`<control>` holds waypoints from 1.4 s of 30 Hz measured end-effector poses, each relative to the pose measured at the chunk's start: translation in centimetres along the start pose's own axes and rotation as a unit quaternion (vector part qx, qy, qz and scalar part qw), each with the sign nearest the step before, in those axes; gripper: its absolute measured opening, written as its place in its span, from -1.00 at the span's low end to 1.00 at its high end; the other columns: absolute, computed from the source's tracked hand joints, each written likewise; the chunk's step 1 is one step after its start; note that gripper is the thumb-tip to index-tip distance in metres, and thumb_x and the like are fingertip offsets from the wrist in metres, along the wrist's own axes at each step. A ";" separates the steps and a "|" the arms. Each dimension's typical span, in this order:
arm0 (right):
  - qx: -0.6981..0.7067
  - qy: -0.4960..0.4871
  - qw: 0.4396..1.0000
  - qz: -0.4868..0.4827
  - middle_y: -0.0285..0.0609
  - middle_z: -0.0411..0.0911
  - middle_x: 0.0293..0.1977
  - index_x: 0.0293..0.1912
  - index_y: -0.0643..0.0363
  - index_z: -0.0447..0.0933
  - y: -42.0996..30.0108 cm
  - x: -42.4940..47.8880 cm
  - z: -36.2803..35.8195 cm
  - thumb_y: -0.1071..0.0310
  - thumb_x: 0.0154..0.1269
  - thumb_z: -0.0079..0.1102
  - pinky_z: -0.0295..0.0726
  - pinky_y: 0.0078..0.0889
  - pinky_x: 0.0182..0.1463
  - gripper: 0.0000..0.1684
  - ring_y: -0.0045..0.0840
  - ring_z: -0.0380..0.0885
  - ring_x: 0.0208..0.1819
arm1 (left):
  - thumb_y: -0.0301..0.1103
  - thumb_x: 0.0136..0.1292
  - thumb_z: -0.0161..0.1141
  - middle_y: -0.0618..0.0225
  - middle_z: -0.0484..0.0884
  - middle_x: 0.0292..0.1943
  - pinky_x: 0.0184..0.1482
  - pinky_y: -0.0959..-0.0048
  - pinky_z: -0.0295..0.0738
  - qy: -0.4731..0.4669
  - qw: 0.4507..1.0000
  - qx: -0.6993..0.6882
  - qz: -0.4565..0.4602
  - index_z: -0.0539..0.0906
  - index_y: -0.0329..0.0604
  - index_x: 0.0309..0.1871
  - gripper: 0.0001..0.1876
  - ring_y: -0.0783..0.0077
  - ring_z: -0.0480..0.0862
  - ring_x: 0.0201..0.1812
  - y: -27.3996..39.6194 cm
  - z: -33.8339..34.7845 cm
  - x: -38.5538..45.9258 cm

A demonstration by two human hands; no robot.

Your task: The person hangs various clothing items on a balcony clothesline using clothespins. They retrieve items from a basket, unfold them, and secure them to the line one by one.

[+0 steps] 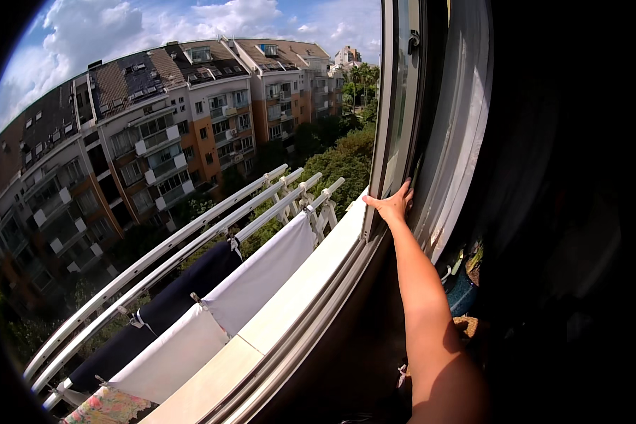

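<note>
My right hand (395, 205) is on the lower part of the sliding window's metal frame (377, 159). Its thumb lies across the outer edge while the fingers reach to the inner side, partly hidden. From the lower right, the bare arm stretches up to it. A dark latch (413, 41) is set higher on the same frame. Below the hand, the metal window track (297, 344) runs down to the lower left beside a pale sill (275, 318). My left hand is out of view.
Outside the sill, white drying rails (180, 254) carry a white cloth (265, 270), a dark cloth (185, 297) and a floral cloth (108, 405), held by clips. A pale curtain (456, 132) hangs right of the window. A blue plant pot (461, 294) stands beside my forearm.
</note>
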State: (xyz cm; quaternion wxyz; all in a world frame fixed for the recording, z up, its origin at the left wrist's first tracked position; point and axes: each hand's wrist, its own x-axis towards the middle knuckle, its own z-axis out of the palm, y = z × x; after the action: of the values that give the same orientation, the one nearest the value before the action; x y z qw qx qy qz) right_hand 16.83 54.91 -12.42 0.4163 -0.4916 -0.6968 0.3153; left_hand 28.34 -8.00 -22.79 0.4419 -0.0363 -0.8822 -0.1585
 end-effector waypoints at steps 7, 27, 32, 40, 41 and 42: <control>-0.040 -0.003 0.999 0.026 0.01 -0.39 0.40 0.38 -0.21 -0.53 1.0 5.6 -0.1 -0.13 -0.49 0.58 -0.07 0.35 0.30 0.66 0.03 -0.29 0.40 | -0.17 -0.07 0.39 0.15 0.57 -0.39 -0.38 0.33 0.50 0.008 0.999 0.031 0.001 0.50 -0.35 -0.13 -0.48 0.26 0.58 -0.41 2.1 1.0 0.1; -0.002 0.158 0.985 -0.066 0.19 0.26 0.04 0.04 0.46 0.17 5.6 14.8 3.2 -0.06 -0.42 0.56 0.28 -0.11 0.19 0.14 0.00 0.25 0.13 | -0.14 -0.03 0.37 0.20 0.55 -0.42 -0.38 0.35 0.49 0.028 0.988 0.150 -0.013 0.49 -0.31 -0.07 -0.47 0.28 0.56 -0.42 8.2 1.6 -1.5; -0.022 0.180 0.982 -0.058 0.20 0.29 0.02 0.02 0.44 0.19 5.6 14.3 3.8 -0.02 -0.31 0.52 0.32 -0.08 0.15 0.03 0.00 0.28 0.11 | -0.13 -0.02 0.36 0.22 0.54 -0.42 -0.39 0.36 0.49 0.044 0.984 0.174 -0.006 0.48 -0.29 -0.05 -0.46 0.29 0.55 -0.43 7.2 0.5 -2.9; 0.006 0.135 0.989 -0.065 0.19 0.32 -0.04 -0.04 0.40 0.23 3.9 4.0 0.6 0.29 -0.10 0.22 0.31 -0.06 0.11 -0.36 0.02 0.32 0.05 | -0.12 0.05 0.29 0.21 0.53 -0.42 -0.38 0.36 0.50 0.326 0.651 0.447 0.519 0.48 -0.29 -0.06 -0.51 0.21 0.54 -0.46 2.7 -4.6 3.1; 0.001 0.150 0.985 -0.084 0.20 0.32 -0.05 -0.05 0.41 0.23 4.6 2.5 -0.4 0.28 -0.13 0.22 0.30 -0.07 0.12 -0.35 0.03 0.30 0.05 | -0.12 0.07 0.27 0.20 0.53 -0.41 -0.38 0.36 0.50 0.377 0.514 0.427 0.641 0.48 -0.29 -0.07 -0.53 0.18 0.53 -0.46 2.2 -4.3 4.4; 0.015 0.147 0.983 -0.108 0.22 0.32 -0.06 -0.06 0.43 0.24 3.7 -0.1 -0.1 0.26 -0.15 0.23 0.29 -0.08 0.14 -0.34 0.03 0.29 0.06 | -0.13 0.06 0.26 0.19 0.54 -0.40 -0.38 0.35 0.50 0.368 0.716 0.319 0.500 0.48 -0.30 -0.07 -0.52 0.16 0.53 -0.48 2.7 -4.5 3.2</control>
State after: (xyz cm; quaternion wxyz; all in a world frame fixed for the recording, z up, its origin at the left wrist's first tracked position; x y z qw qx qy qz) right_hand 18.46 56.02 -15.52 0.5528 -0.4486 -0.6722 0.2031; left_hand 30.37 -7.07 -17.06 0.7318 -0.2680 -0.5018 0.3754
